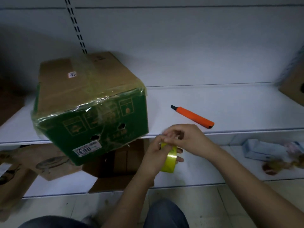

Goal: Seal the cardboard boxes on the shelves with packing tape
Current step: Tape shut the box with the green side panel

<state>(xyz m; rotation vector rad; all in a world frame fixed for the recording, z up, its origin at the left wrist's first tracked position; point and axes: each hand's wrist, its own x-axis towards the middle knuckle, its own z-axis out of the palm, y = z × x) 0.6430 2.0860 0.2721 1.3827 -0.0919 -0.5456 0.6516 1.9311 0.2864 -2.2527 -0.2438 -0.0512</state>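
Note:
A brown-topped, green-sided cardboard box [88, 102] sits on the white shelf [213, 99], its front corner jutting past the shelf edge. Glossy tape runs across its top and down the green front. My left hand [155, 155] grips a yellow roll of packing tape [170, 159] just below the shelf's front edge. My right hand [185, 139] is over the roll, its fingertips pinching at the roll's upper rim. An orange box cutter [194, 116] lies on the shelf to the right of the box, just behind my hands.
An opened brown box [115, 163] lies on the lower shelf under the green box, with printed brown boxes [41, 162] to its left. Pale blue packets [266, 150] lie at lower right. Another cardboard box [294, 86] stands at the right edge.

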